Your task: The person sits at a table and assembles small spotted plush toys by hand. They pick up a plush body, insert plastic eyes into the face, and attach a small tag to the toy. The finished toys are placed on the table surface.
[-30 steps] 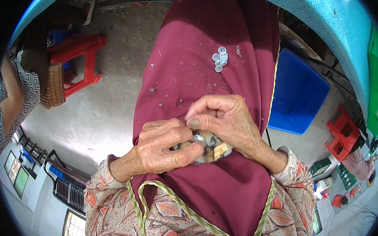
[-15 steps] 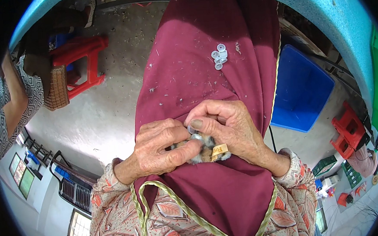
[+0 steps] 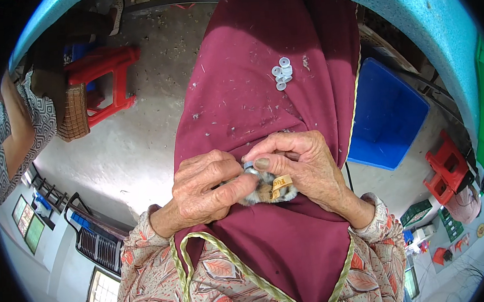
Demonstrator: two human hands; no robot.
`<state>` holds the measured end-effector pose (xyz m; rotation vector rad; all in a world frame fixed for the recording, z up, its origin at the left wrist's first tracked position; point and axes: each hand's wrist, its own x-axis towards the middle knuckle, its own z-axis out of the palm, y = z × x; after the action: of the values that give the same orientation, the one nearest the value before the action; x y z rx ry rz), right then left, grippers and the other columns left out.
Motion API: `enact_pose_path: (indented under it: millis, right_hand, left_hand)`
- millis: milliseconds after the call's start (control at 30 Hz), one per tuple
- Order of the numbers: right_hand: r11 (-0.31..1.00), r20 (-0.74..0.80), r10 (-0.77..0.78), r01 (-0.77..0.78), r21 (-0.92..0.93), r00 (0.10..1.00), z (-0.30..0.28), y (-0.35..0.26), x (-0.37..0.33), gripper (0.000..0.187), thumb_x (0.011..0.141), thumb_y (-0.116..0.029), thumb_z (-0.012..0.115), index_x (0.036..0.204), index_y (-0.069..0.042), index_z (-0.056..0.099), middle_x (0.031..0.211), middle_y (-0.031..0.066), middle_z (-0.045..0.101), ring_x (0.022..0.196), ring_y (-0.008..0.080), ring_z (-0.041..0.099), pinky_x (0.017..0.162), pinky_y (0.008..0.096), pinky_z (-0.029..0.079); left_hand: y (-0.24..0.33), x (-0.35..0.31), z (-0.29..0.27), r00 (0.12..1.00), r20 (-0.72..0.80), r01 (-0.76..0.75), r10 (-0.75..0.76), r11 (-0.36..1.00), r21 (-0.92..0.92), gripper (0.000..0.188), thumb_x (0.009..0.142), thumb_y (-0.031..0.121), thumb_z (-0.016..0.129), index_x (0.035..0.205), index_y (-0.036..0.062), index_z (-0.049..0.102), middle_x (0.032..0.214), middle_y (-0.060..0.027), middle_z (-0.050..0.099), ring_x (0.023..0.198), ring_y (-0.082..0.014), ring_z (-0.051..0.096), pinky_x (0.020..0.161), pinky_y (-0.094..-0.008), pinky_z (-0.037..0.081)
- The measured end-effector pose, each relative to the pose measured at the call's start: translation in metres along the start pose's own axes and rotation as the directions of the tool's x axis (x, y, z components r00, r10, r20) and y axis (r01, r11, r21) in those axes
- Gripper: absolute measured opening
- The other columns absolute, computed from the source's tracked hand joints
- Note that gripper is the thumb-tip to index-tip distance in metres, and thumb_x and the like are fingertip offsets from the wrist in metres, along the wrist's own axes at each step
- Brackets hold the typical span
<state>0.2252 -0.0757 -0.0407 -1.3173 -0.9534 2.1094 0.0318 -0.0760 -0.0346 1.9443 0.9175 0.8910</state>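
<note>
Over my lap, my left hand (image 3: pixel 211 183) is closed round a small furry piece (image 3: pixel 264 193) with brown, white and dark fur, like part of a plush toy. A tan fabric label (image 3: pixel 281 183) with printing hangs from its near right side. My right hand (image 3: pixel 303 161) meets it from the other side, thumb and forefinger pinched at a small pale plastic disc (image 3: pixel 248 165) at the fur's far edge. Both thumbs lie close together there. The curled fingers hide much of the fur. Farther up the maroon apron (image 3: pixel 238 90) lies a cluster of small translucent plastic washers (image 3: pixel 283 74).
A blue plastic bin (image 3: pixel 386 114) stands right of my lap. Red stools (image 3: pixel 118 81) stand at both sides. A seated person's arm and patterned clothing (image 3: pixel 21 120) show at the far left, beside a woven basket (image 3: pixel 73 114). A speckled turquoise edge (image 3: pixel 410 8) curves along the top right.
The furry piece has tilted a little between my hands, showing more of its label. My right hand has shifted slightly nearer and right, its thumb still at the disc.
</note>
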Motion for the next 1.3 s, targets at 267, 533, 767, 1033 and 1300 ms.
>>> enact_pose_path:
  millis: [267, 533, 767, 1033, 1300]
  right_hand:
    - [0.980, -0.110, -0.190, 0.195, 0.036, 0.976, 0.013, -0.001, -0.009, 0.010, 0.085, -0.002, 0.061, 0.092, 0.002, 0.066, 0.085, 0.0068, 0.066, 0.083, 0.0113, 0.062, 0.075, 0.0261, 0.049]
    - [0.974, -0.100, -0.123, 0.140, 0.177, 0.987, 0.007, 0.015, 0.008, 0.016, 0.087, -0.006, 0.063, 0.100, 0.002, 0.066, 0.089, 0.0052, 0.067, 0.083, 0.0084, 0.060, 0.074, 0.0224, 0.050]
    - [0.985, -0.185, -0.143, 0.158, 0.069, 0.972, 0.000, 0.049, 0.022, 0.015, 0.085, -0.010, 0.065, 0.098, -0.003, 0.069, 0.081, 0.0024, 0.066, 0.070, 0.0083, 0.059, 0.061, 0.0223, 0.049]
    - [0.972, -0.245, -0.236, 0.226, -0.070, 0.940, 0.003, 0.058, 0.029, 0.014, 0.083, -0.008, 0.064, 0.092, 0.002, 0.068, 0.077, 0.0054, 0.067, 0.071, 0.0096, 0.059, 0.063, 0.0256, 0.049]
    - [0.921, -0.088, -0.097, 0.123, 0.371, 0.991, -0.006, 0.080, 0.036, 0.016, 0.088, -0.013, 0.064, 0.092, 0.002, 0.062, 0.077, 0.0000, 0.062, 0.069, 0.0039, 0.055, 0.060, 0.0183, 0.045]
  left_hand:
    - [0.006, -0.006, 0.004, 0.993, -0.105, 0.056, -0.049, 0.996, 0.063, 0.027, 0.061, -0.008, 0.061, 0.086, 0.0006, 0.065, 0.070, -0.0108, 0.058, 0.059, -0.0239, 0.059, 0.049, -0.0328, 0.049]
    - [0.003, 0.004, 0.013, 0.937, -0.312, 0.183, -0.158, 0.982, 0.052, 0.026, 0.062, -0.004, 0.058, 0.085, 0.0033, 0.068, 0.075, -0.0099, 0.064, 0.068, -0.0223, 0.062, 0.064, -0.0312, 0.050]
    - [0.021, 0.021, 0.006, 0.899, -0.176, 0.383, -0.402, 0.914, -0.134, 0.009, 0.083, -0.001, 0.059, 0.088, 0.0008, 0.066, 0.081, -0.0098, 0.061, 0.072, -0.0196, 0.061, 0.065, -0.0291, 0.049]
    - [-0.017, -0.005, 0.029, 0.725, -0.079, 0.593, -0.684, 0.678, -0.435, 0.012, 0.086, 0.005, 0.064, 0.097, 0.0031, 0.067, 0.086, -0.0052, 0.064, 0.078, -0.0105, 0.058, 0.070, -0.0237, 0.049]
    - [-0.026, -0.014, 0.033, 0.786, -0.025, 0.580, -0.618, 0.751, -0.316, 0.018, 0.089, 0.014, 0.064, 0.103, 0.0041, 0.067, 0.089, -0.0040, 0.067, 0.077, -0.0105, 0.059, 0.070, -0.0252, 0.050]
